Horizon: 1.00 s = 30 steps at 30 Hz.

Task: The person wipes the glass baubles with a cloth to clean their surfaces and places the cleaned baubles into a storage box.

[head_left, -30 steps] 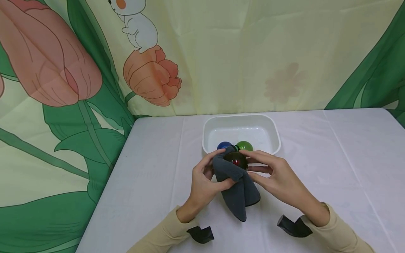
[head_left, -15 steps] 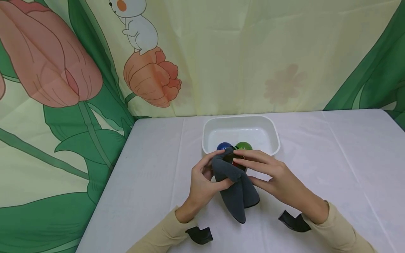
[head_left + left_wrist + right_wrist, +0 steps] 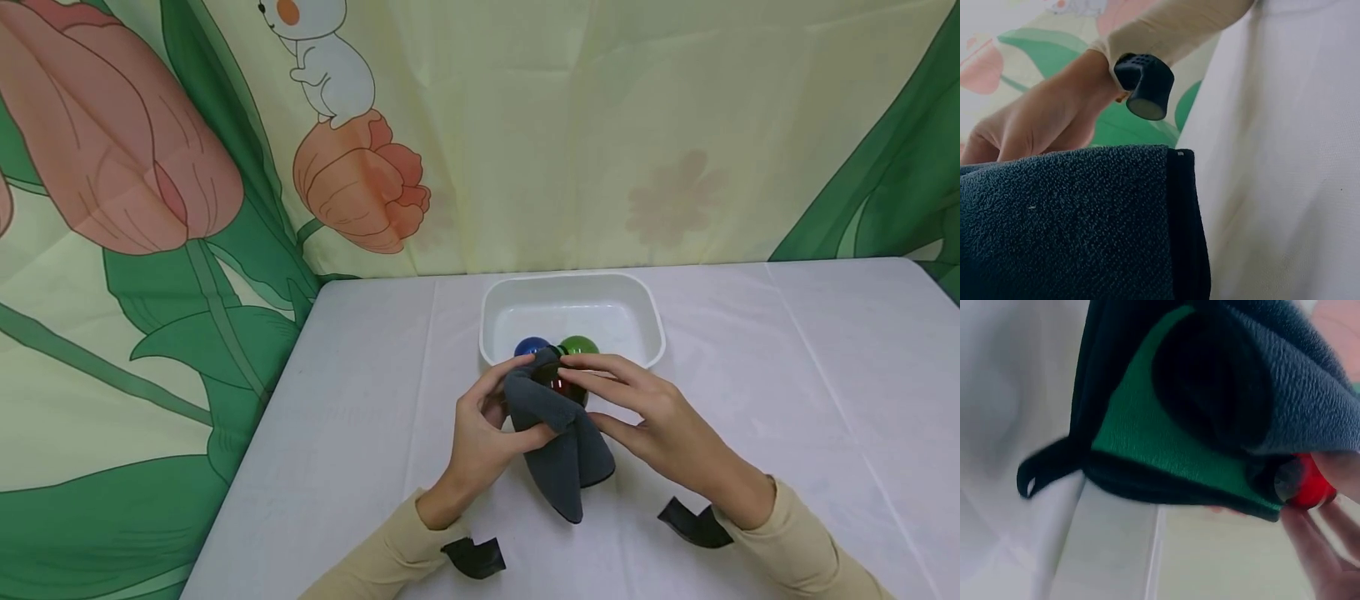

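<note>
In the head view my left hand (image 3: 483,425) grips a folded blue-grey cloth (image 3: 543,408), thumb across its front and fingers behind the left side. A shiny red ball (image 3: 576,392) sits in the fold, with my right hand (image 3: 645,400) holding it from the right. Fingertips of that hand lie over the ball's top, and the thumb is at the cloth's edge below. The right wrist view shows the cloth's green inner face (image 3: 1147,431), dark binding and a small hanging loop (image 3: 1047,462). There, the red ball (image 3: 1316,487) peeks out beside the fingertips.
Behind the hands a white plastic tray (image 3: 498,292) stands on the white-covered table (image 3: 367,417). A blue ball (image 3: 531,344) and a green ball (image 3: 581,343) show near its front side. A printed curtain (image 3: 525,150) hangs behind the table.
My right hand's fingers have moved left from the ball's side onto its top, covering more of it. The left hand and the cloth have hardly moved.
</note>
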Motion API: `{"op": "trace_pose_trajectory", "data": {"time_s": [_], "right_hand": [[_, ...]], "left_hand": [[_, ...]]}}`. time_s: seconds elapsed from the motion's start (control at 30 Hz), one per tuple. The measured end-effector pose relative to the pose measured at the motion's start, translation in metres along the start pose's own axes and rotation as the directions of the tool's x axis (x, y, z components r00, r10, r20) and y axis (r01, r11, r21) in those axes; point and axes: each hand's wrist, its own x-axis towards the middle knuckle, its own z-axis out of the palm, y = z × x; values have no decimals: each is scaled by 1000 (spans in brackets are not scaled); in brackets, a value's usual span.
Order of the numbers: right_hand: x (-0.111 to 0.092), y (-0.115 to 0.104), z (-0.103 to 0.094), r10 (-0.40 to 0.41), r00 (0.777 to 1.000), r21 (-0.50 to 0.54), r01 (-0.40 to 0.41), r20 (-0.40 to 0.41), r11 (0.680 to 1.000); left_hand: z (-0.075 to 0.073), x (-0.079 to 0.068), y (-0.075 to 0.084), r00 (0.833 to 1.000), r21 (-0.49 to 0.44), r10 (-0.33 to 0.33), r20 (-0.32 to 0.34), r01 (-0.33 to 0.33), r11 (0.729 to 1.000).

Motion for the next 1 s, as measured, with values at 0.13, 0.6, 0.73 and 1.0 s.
{"op": "trace_pose_trajectory", "data": {"time_s": [0.13, 0.6, 0.73, 1.0], "right_hand": [[0, -3, 1, 190, 982, 200, -190, 20, 961], [-3, -1, 0, 227, 970, 203, -240, 85, 949], [-2, -4, -1, 109, 992, 57, -112, 56, 992], [-2, -7, -2, 93, 993, -46, -90, 71, 995]], "left_hand": [[1, 0, 0, 1000, 1, 5, -3, -5, 1000], [-5, -4, -15, 1000, -30, 21, -8, -21, 999], [-7, -5, -20, 1000, -42, 27, -8, -28, 999], [-6, -4, -21, 999, -58, 44, 0, -44, 997]]}}
